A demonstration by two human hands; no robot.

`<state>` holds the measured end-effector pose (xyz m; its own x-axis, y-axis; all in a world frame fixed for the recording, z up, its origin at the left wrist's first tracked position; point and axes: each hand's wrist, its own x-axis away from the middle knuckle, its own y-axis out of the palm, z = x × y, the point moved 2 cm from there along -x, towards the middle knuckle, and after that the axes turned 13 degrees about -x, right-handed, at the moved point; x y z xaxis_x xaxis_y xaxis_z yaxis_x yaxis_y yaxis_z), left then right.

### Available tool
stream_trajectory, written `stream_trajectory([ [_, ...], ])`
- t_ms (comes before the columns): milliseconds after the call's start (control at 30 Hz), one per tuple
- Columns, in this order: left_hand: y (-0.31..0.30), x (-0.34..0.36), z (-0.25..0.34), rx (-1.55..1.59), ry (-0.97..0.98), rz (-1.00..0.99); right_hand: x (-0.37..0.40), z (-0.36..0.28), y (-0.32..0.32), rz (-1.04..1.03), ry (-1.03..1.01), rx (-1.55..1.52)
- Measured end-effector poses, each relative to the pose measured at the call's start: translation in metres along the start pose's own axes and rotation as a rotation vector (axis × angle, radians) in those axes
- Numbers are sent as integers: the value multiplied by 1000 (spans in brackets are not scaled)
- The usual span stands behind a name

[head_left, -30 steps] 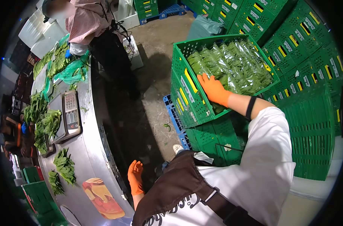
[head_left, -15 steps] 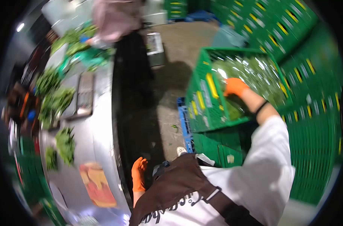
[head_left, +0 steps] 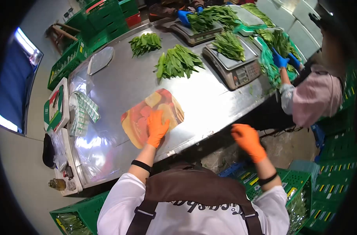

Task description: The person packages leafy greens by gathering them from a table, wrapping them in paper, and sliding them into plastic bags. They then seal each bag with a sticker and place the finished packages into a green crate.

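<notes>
My left hand [head_left: 158,127], in an orange glove, lies on a colourful printed board [head_left: 139,113] on the metal table, fingers stretched out and nothing seen in them. My right hand [head_left: 248,141], also gloved in orange, hangs in the air just off the table's front edge. Its fingers are loosely curled with nothing visible in them. Beyond the board are a larger pile of leafy greens [head_left: 178,62] and a smaller pile [head_left: 145,44]. Another bunch of greens [head_left: 229,45] rests on a digital scale [head_left: 241,76] to the right.
A co-worker in pink [head_left: 317,96] handles greens with blue gloves [head_left: 280,58] at the right. Another person's blue glove [head_left: 183,17] is by a second scale [head_left: 198,35]. A label strip [head_left: 84,111] lies at left. Green crates [head_left: 300,178] of bagged greens stand beside me.
My view has swung from the crates to the table. My right hand has left the crate of bagged greens, and my left hand has moved from beside the table onto the printed board.
</notes>
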<state>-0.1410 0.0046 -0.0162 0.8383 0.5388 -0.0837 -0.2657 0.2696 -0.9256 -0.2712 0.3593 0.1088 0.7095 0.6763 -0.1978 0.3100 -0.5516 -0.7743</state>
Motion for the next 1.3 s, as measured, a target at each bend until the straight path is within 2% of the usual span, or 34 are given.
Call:
stream_trajectory([
  [33,2,-3,-18,-298,12,99,-25,-7,38,-206,15,13],
  [67,6,-4,-36,-300,3,93,-38,-2,81,-159,-118,-127],
  [133,17,7,-63,-285,-60,-163,-75,-26,119,-294,-247,-259],
  [167,18,13,-68,-338,17,-154,-90,-27,131,-354,-267,-264],
  [200,18,21,-68,-346,14,-171,-106,-28,140,-414,-285,-274],
  [267,17,31,-59,-317,120,-231,-145,-16,144,-466,-208,-344],
  [300,10,25,-57,-320,115,-245,-165,15,161,-352,-238,-406],
  [367,-8,17,-44,-112,172,-370,-219,44,149,-275,-24,-398],
  [400,-19,8,-33,-108,153,-390,-251,53,138,-211,31,-448],
  [433,-32,-10,-21,192,6,-495,-283,88,146,-62,-44,-403],
  [467,-43,-32,-7,492,-145,-578,-318,94,134,-3,-101,-399],
  [500,-54,-52,8,489,-166,-581,-348,109,135,89,-34,-432],
  [533,-67,-75,28,505,-29,-450,-375,121,140,183,37,-466],
  [567,-80,-100,48,515,110,-318,-404,129,147,189,74,-493],
  [633,-94,-165,79,466,77,-338,-447,125,153,174,145,-566],
  [700,-66,-240,73,471,237,9,-472,114,163,139,188,-614],
  [767,-41,-309,57,614,-86,-2,-488,115,180,22,188,-789],
  [800,-13,-343,31,415,-114,112,-493,122,187,16,198,-793],
  [833,6,-368,13,294,-147,143,-497,128,191,7,135,-759],
  [867,18,-383,0,226,-205,110,-501,133,195,0,71,-725],
  [933,38,-392,-4,306,-422,-12,-502,143,205,-56,118,-790],
  [967,48,-393,-1,302,-424,-22,-500,143,216,-40,163,-846],
  [1033,60,-389,15,574,-582,-105,-492,140,241,-81,247,-895],
  [1067,63,-387,21,565,-579,-112,-486,131,254,-18,167,-971],
  [1133,73,-378,35,1237,-551,-384,-473,119,271,40,234,-1042],
  [1167,74,-370,38,1263,-636,-314,-468,114,271,45,235,-1047],
  [1200,74,-363,34,1260,-631,-316,-461,107,269,-37,361,-1321],
  [1233,76,-353,32,1430,-641,-421,-451,96,262,-126,490,-1589],
  [1267,79,-343,30,1602,-646,-530,-444,88,248,-122,488,-1585],
  [1300,60,-330,44,1703,-743,-549,-436,72,226,-206,609,-1667],
])
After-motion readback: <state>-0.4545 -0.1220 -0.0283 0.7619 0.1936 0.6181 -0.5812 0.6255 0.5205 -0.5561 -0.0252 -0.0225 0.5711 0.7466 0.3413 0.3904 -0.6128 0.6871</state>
